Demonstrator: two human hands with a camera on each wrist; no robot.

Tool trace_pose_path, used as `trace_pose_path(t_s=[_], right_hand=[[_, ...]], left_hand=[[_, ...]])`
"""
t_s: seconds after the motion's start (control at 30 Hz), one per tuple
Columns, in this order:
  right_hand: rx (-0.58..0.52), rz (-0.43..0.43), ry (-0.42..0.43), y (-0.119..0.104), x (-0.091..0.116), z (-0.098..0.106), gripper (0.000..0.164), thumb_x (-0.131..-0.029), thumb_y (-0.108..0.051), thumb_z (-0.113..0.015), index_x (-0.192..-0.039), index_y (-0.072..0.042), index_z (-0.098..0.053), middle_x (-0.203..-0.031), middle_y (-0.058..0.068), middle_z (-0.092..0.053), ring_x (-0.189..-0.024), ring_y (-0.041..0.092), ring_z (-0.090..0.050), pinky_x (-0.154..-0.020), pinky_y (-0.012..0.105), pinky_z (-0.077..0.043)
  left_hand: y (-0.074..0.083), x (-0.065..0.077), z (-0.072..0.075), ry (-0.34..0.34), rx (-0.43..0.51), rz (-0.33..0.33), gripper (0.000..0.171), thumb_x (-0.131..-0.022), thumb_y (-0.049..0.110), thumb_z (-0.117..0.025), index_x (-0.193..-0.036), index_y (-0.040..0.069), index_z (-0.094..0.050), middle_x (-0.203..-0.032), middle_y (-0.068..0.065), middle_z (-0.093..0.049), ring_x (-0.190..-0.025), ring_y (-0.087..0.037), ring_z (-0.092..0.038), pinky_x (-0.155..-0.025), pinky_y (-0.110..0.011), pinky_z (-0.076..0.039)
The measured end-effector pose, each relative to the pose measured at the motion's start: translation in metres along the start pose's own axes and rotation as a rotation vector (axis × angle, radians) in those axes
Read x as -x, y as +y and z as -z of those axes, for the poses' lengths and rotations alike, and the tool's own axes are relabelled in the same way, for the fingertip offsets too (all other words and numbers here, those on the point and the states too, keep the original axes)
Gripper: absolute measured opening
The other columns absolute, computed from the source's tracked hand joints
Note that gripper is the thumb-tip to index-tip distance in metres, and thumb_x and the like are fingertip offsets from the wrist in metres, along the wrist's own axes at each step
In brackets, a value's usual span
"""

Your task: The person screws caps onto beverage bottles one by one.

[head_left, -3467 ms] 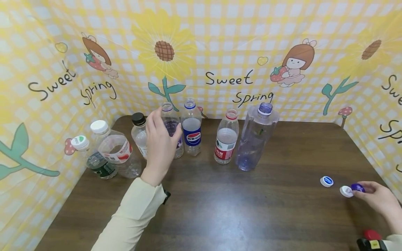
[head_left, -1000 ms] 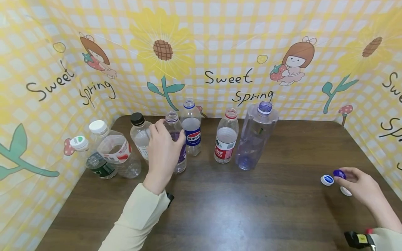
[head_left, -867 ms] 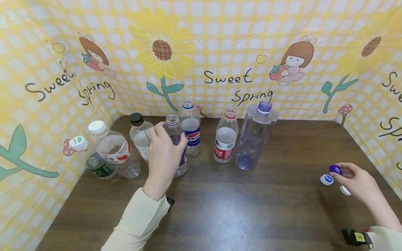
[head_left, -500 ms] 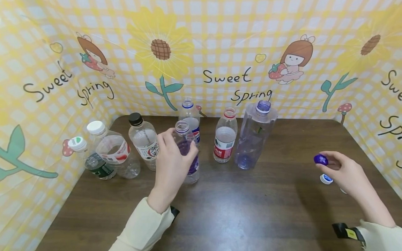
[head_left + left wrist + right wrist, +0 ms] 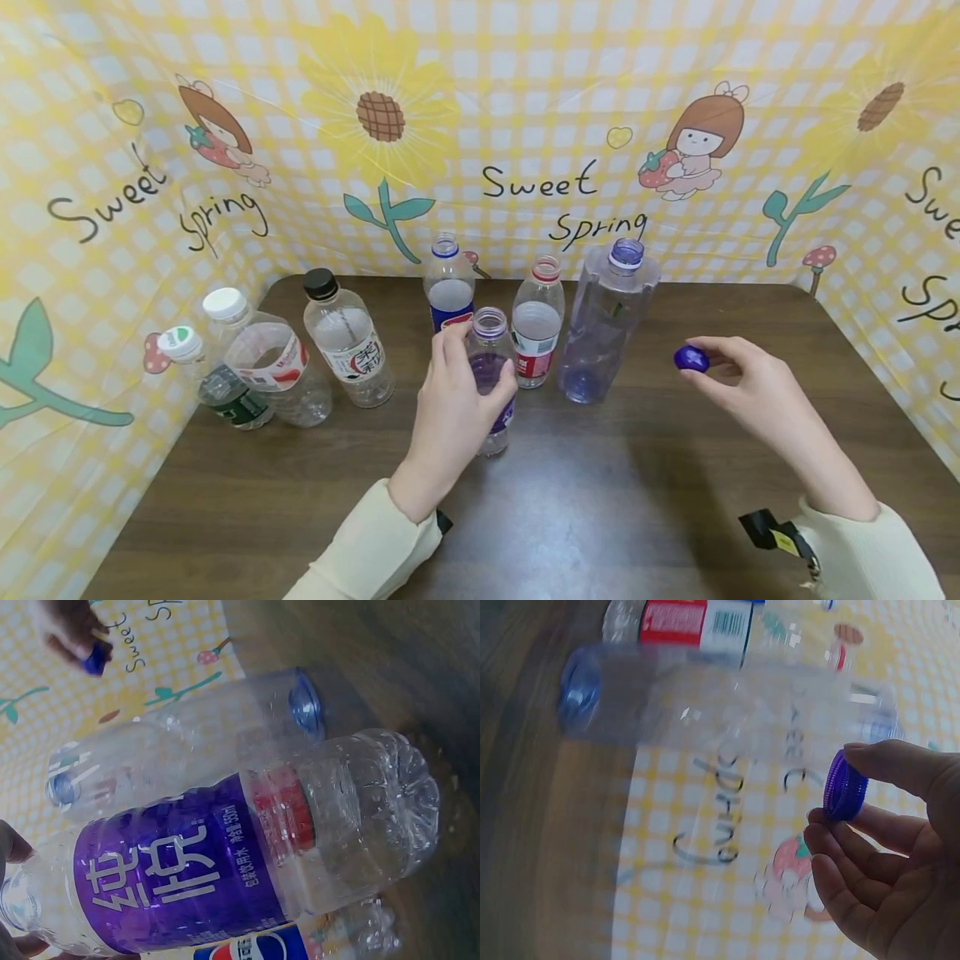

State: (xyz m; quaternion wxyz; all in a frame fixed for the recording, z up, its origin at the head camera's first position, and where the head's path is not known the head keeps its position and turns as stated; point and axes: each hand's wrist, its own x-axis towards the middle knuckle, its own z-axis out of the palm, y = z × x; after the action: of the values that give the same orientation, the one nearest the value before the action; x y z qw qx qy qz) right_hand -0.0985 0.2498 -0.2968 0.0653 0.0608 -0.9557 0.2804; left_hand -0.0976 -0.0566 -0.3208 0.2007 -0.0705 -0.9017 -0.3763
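Note:
My left hand (image 5: 453, 408) grips a clear plastic bottle (image 5: 176, 870) with a purple label around its upper part, near the neck. The bottle is uncapped and upright, at the front of the middle group. To its right, my right hand (image 5: 761, 404) holds a purple bottle cap (image 5: 691, 359) in the air between thumb and fingertips. The right wrist view shows the ribbed edge of the cap (image 5: 845, 787) and its hollow side. A gap separates cap and bottle.
Behind stand three uncapped bottles: a blue-labelled one (image 5: 448, 292), a red-labelled one (image 5: 536, 325) and a tall bluish one (image 5: 603, 333). At left are three capped bottles: black-capped (image 5: 348, 342), white-capped (image 5: 281, 367) and green-labelled (image 5: 225, 387). Patterned cloth surrounds the wooden table (image 5: 585, 517).
My left hand has brought the purple-labelled bottle forward and right from the back row. My right hand has lifted the purple cap and carried it left; its arm now hides the white caps.

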Motion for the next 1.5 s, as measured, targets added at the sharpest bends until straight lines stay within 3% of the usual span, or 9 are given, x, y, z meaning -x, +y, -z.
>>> trace_pose_path(t_s=[0.3, 0.5, 0.8, 1.0, 1.17, 1.5], right_hand=[[-0.042, 0.098, 0.003, -0.04, -0.009, -0.008, 0.036, -0.085, -0.017, -0.071, -0.116, 0.0, -0.064, -0.105, 0.018, -0.066, -0.095, 0.035, -0.064, -0.083, 0.053, -0.051], [-0.066, 0.17, 0.024, -0.061, -0.014, -0.011, 0.031, -0.084, -0.014, -0.072, -0.111, 0.0, -0.067, -0.101, 0.014, -0.068, -0.092, 0.029, -0.063, -0.084, 0.05, -0.051], [-0.101, 0.252, 0.026, -0.093, -0.019, -0.012, 0.031, -0.083, -0.009, -0.071, -0.112, -0.001, -0.067, -0.103, 0.013, -0.068, -0.093, 0.026, -0.063, -0.085, 0.048, -0.051], [-0.099, 0.294, -0.009, -0.112, -0.022, -0.012, 0.032, -0.084, -0.01, -0.071, -0.115, -0.003, -0.067, -0.108, 0.011, -0.068, -0.097, 0.025, -0.064, -0.084, 0.044, -0.053], [-0.09, 0.331, -0.057, -0.122, -0.024, -0.017, 0.033, -0.085, -0.011, -0.069, -0.117, -0.003, -0.066, -0.111, 0.011, -0.067, -0.103, 0.027, -0.064, -0.087, 0.044, -0.055], [-0.071, 0.369, -0.084, -0.127, -0.025, -0.02, 0.035, -0.085, -0.011, -0.068, -0.119, -0.002, -0.065, -0.111, 0.011, -0.065, -0.105, 0.027, -0.064, -0.09, 0.044, -0.054]], left_hand=[[0.008, 0.008, -0.017, -0.037, 0.005, -0.102, 0.057, -0.085, 0.029, -0.068, -0.129, 0.002, -0.042, -0.124, -0.014, -0.052, -0.113, -0.026, -0.058, -0.094, -0.04, -0.053], [0.012, 0.012, -0.027, -0.037, 0.0, -0.152, 0.059, -0.084, 0.03, -0.069, -0.129, 0.002, -0.042, -0.124, -0.014, -0.052, -0.11, -0.026, -0.058, -0.091, -0.039, -0.055], [0.017, 0.014, -0.034, -0.082, 0.013, -0.174, 0.061, -0.085, 0.031, -0.068, -0.132, 0.005, -0.038, -0.124, -0.012, -0.051, -0.109, -0.023, -0.058, -0.09, -0.035, -0.055], [0.013, 0.014, -0.038, -0.045, 0.003, -0.212, 0.061, -0.085, 0.029, -0.069, -0.131, 0.004, -0.038, -0.122, -0.013, -0.052, -0.106, -0.023, -0.059, -0.086, -0.034, -0.057], [0.011, 0.016, -0.04, -0.013, 0.009, -0.243, 0.062, -0.083, 0.027, -0.072, -0.13, 0.004, -0.039, -0.12, -0.013, -0.053, -0.103, -0.024, -0.06, -0.083, -0.034, -0.058], [0.009, 0.014, -0.041, -0.012, 0.038, -0.271, 0.063, -0.082, 0.025, -0.074, -0.13, 0.004, -0.038, -0.119, -0.014, -0.053, -0.104, -0.024, -0.059, -0.085, -0.032, -0.057]])
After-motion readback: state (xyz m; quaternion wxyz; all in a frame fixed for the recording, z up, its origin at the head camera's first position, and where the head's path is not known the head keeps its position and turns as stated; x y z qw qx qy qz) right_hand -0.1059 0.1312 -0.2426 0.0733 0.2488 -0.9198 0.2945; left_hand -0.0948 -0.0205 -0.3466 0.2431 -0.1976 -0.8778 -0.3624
